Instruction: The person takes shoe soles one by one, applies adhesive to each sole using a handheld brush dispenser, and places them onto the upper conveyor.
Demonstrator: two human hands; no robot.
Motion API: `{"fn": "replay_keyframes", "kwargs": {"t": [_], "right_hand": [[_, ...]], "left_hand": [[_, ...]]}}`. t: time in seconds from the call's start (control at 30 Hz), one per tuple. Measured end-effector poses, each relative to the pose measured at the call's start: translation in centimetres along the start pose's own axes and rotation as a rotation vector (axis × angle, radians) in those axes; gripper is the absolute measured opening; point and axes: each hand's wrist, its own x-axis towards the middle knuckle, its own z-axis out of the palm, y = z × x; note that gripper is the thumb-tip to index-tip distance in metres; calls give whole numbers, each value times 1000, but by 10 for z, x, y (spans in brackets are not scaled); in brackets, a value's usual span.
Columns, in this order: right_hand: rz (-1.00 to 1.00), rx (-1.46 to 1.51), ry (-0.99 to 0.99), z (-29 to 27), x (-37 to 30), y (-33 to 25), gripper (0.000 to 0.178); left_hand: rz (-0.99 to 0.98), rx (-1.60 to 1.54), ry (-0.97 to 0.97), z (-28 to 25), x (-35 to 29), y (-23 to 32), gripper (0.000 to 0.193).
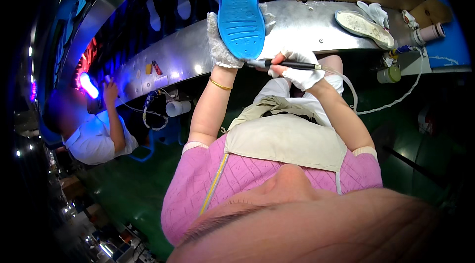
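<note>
Standing by the bench: the worker's left hand [221,50], in a white knit glove, has a bright blue moulded shoe sole [240,23], long, grooved and dotted with holes. It's up over the near edge of the curved, shiny metal bench [292,23], heel end toward the worker. Glove shows on both sides, so the hand looks wrapped around the sole from beneath; finger layout behind it hidden, can't tell. Probably gripped that way to keep the grooved face uncovered and the heel within reach.

Right hand [301,71], white glove with bare fingertips: thumb and fingers pinch a slim black pen-like tool [269,64], grey toward the tip. Held roughly crosswise, tip right by the heel rim; contact or small gap, can't tell. The pinch looks meant for fine control. A pale flexible tube [352,87] hangs behind that hand, likely to leave the fingers unhampered.

Right on bench: off-white shoe-shaped piece [363,28] with stained inside, crumpled white cloth [374,15] beside it, both probably parked there for easy reach. Co-worker [99,139] in a pale shirt sits well apart at left, near a glowing light [89,85].

Writing: raised marks on the sole, too small to read; no legible label or brand anywhere.
</note>
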Motion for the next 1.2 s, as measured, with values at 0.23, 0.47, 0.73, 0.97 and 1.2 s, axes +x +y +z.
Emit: {"fn": "replay_keyframes", "kwargs": {"t": [0.23,0.47,0.73,0.97,1.2], "right_hand": [[-28,266,-76,0,9,-10,18],[-604,-411,-122,-3,31,-9,23],[34,-40,-268,-13,36,-12,15],[-136,-368,-188,-22,48,-32,13],[-135,-426,-248,-42,52,-47,15]], "left_hand": [[-85,-23,74,-12,-4,16,77],[-183,99,216,-1,7,26,57],[-432,310,224,-1,16,34,50],[-535,450,322,5,26,32,43],[-552,610,305,12,24,29,51]]}}
